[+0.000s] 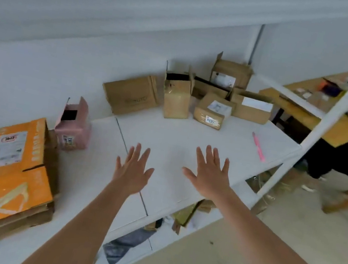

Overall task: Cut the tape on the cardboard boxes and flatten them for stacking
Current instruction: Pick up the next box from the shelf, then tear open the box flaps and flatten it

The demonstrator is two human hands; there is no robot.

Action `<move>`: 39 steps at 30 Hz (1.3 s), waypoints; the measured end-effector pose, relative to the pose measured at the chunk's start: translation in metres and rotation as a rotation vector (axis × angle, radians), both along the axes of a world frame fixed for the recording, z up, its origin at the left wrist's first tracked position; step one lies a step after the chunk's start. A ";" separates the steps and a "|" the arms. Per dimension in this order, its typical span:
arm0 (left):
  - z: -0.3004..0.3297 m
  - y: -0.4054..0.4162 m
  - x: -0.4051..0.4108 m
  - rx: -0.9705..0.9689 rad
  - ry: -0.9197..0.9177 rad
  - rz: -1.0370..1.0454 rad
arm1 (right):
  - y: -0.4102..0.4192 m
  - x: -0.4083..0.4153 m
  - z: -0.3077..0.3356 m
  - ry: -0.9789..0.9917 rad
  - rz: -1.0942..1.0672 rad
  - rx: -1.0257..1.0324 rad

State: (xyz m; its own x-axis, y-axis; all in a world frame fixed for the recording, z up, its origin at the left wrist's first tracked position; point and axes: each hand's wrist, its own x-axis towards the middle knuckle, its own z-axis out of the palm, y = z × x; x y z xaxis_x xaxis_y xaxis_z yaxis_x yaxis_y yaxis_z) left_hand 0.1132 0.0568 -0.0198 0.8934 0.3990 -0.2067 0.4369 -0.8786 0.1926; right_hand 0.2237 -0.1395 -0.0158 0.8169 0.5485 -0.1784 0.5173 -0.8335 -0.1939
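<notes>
Fingers (212, 159) of both hands spread, holding nothing, over the white shelf (191, 134); brown box (211, 115) label reads 1619.

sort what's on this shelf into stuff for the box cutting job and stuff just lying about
For the job: brown boxes, pink box, pink cutter, flattened orange stack.

Lying about: cluttered wooden table, scraps on lower shelf.

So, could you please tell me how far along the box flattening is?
Done: a stack of flattened boxes lies at the shelf's left. In hand: nothing; the left hand and right hand hover open. Left: the pink box and brown boxes remain upright; the pink cutter lies untouched.
</notes>
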 end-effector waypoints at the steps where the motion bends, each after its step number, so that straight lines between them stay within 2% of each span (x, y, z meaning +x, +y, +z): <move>1: 0.000 -0.010 0.017 -0.002 0.013 -0.020 | -0.012 0.016 0.000 0.014 -0.031 0.004; 15: -0.021 -0.040 0.272 0.085 0.080 -0.208 | -0.060 0.225 -0.017 0.129 -0.315 0.212; 19: -0.027 -0.049 0.323 0.044 0.064 -0.178 | -0.066 0.271 -0.031 0.204 -0.312 0.243; 24: -0.038 -0.052 0.383 -0.052 -0.071 -0.091 | -0.050 0.329 -0.055 0.325 -0.196 0.316; 31: -0.068 -0.059 0.393 -0.156 -0.201 0.048 | -0.025 0.355 -0.079 0.586 -0.005 0.575; 35: -0.064 -0.082 0.369 -0.345 -0.278 0.215 | -0.037 0.334 -0.076 0.791 0.078 0.726; 39: -0.052 -0.112 0.353 -0.461 -0.217 0.296 | -0.049 0.323 -0.066 0.965 0.082 0.788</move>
